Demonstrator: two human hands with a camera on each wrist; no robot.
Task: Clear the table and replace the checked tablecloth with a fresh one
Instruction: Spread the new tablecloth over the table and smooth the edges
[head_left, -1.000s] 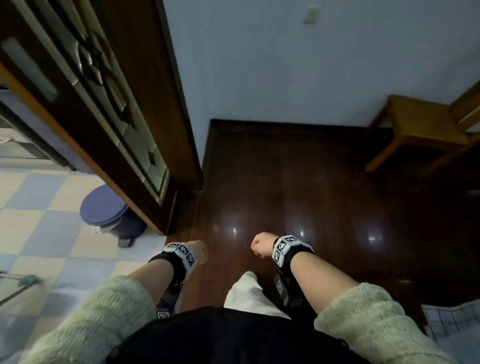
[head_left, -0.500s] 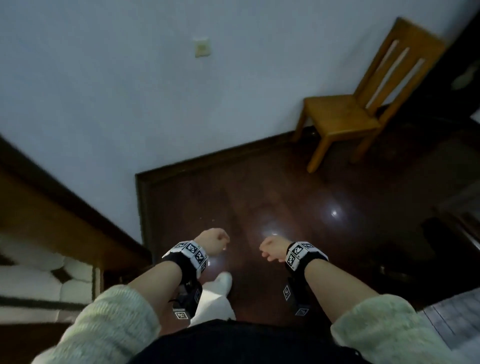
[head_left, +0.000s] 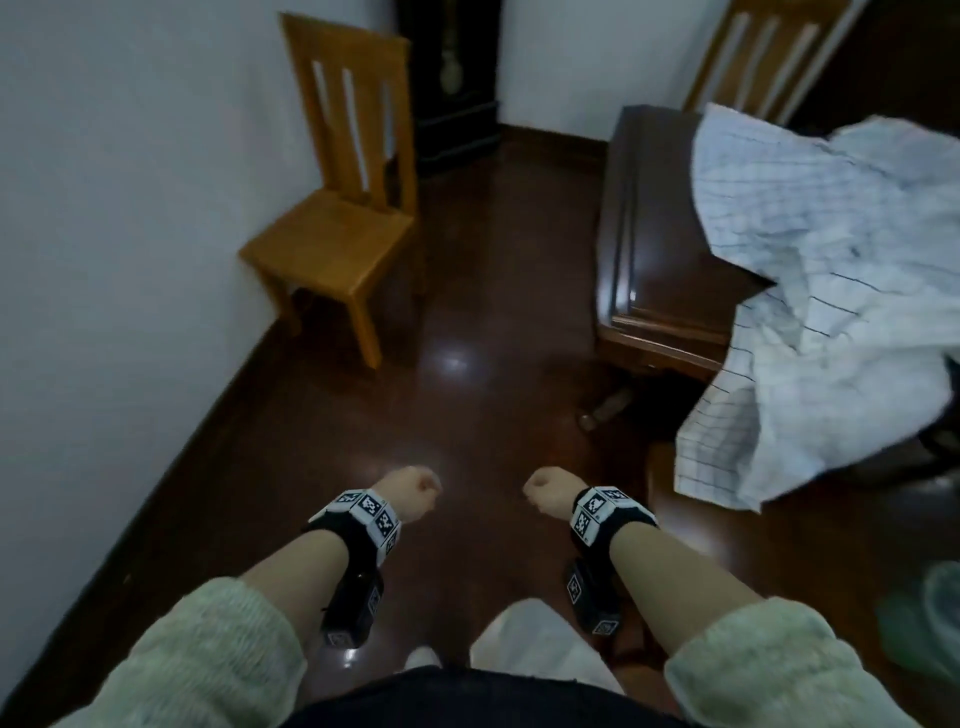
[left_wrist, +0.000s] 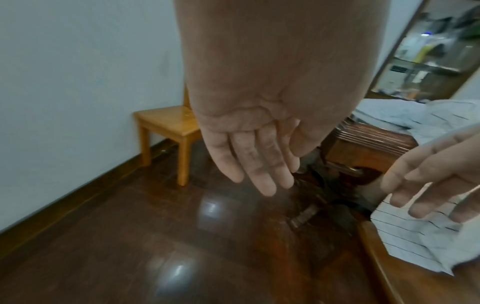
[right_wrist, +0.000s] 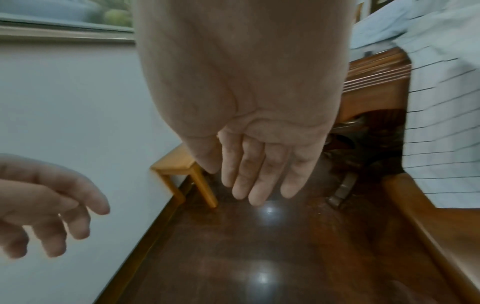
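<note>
The white checked tablecloth (head_left: 831, 291) lies crumpled over the right part of a dark wooden table (head_left: 649, 234), one corner hanging down past its near edge. It also shows in the wrist views as cloth (left_wrist: 415, 238) and cloth (right_wrist: 441, 123). Both hands hover in front of me above the dark floor, short of the table. My left hand (head_left: 410, 491) hangs with loosely curled fingers (left_wrist: 259, 168) and holds nothing. My right hand (head_left: 545, 488) is the same, its fingers (right_wrist: 259, 174) relaxed and empty.
A light wooden chair (head_left: 332, 228) stands against the white wall on the left. A second chair (head_left: 769, 57) is behind the table. A glossy floor strip (head_left: 467, 364) runs between chair and table. Something green and blurred (head_left: 930, 623) sits at the lower right.
The view has swung right, from a doorway and tiled room past the bare wall to the table with the cloth. Both hands stay in front of me, empty.
</note>
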